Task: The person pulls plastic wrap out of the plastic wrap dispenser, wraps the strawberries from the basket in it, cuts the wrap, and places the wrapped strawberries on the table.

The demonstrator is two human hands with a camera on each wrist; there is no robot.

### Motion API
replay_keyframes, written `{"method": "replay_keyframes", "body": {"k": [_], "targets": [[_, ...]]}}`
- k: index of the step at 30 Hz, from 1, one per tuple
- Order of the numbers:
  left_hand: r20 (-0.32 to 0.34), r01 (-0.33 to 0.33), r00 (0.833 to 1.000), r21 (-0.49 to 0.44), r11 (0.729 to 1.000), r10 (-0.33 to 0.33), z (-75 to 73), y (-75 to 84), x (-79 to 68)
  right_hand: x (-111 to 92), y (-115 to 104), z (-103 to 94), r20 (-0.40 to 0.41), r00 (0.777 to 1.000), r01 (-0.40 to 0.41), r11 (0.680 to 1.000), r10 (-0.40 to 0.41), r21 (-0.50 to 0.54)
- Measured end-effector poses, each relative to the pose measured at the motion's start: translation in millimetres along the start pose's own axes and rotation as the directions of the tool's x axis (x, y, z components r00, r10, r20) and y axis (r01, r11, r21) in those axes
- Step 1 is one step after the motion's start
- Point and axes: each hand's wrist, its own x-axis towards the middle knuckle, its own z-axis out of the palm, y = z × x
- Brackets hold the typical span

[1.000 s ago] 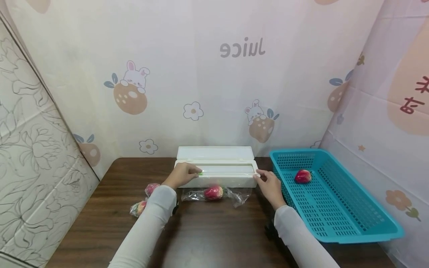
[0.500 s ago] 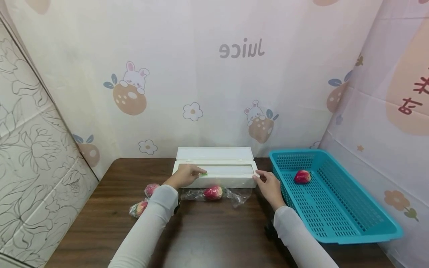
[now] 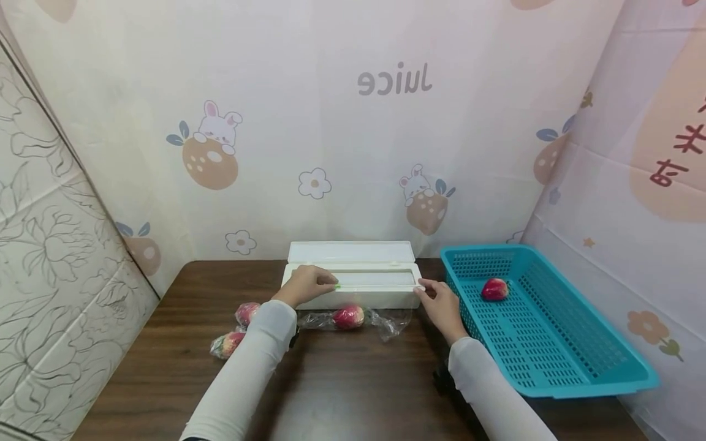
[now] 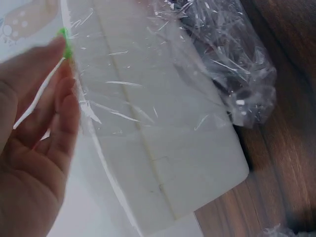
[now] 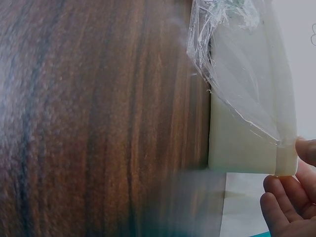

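A white cling film dispenser (image 3: 364, 299) stands on the table with its lid (image 3: 352, 252) raised at the back. My left hand (image 3: 307, 285) pinches the small green slide cutter (image 4: 65, 42) on the dispenser's front edge. The thumb and fingers of my right hand (image 3: 441, 305) grip the dispenser's right front corner. Clear cling film (image 5: 237, 94) hangs from that edge down over the front face. In front of the box lies a red and yellow fruit (image 3: 349, 317), with crumpled film spread to both sides of it.
Two film-wrapped fruits, a pink one (image 3: 246, 313) and a red-yellow one (image 3: 227, 345), lie beside my left forearm. A turquoise plastic basket (image 3: 568, 383) on the right holds one red fruit (image 3: 494, 289). A printed curtain (image 3: 331, 122) hangs behind the wooden table (image 3: 353, 392).
My left hand has slid slightly to the right along the front edge with the green cutter. The right hand keeps its place at the corner.
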Motion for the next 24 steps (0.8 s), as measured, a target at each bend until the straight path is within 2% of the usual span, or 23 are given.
{"method": "replay_keyframes", "body": {"k": [3, 11, 24], "targets": [[-0.009, -0.012, 1.0, -0.007, 1.0, 0.012, 0.8, 0.3, 0.2, 0, -1, -0.1, 0.005, 1.0, -0.009, 1.0, 0.009, 0.0], [-0.032, -0.104, 0.994, -0.028, 0.994, 0.104, 6.1, 2.3, 5.7, 1, -2, 0.2, -0.005, 1.0, -0.006, 1.0, 0.006, -0.002], [-0.061, -0.056, 0.997, -0.078, 0.995, 0.051, 13.4, 1.5, 7.3, 3, -2, 0.2, 0.011, 1.0, -0.012, 1.0, 0.012, -0.012]]}}
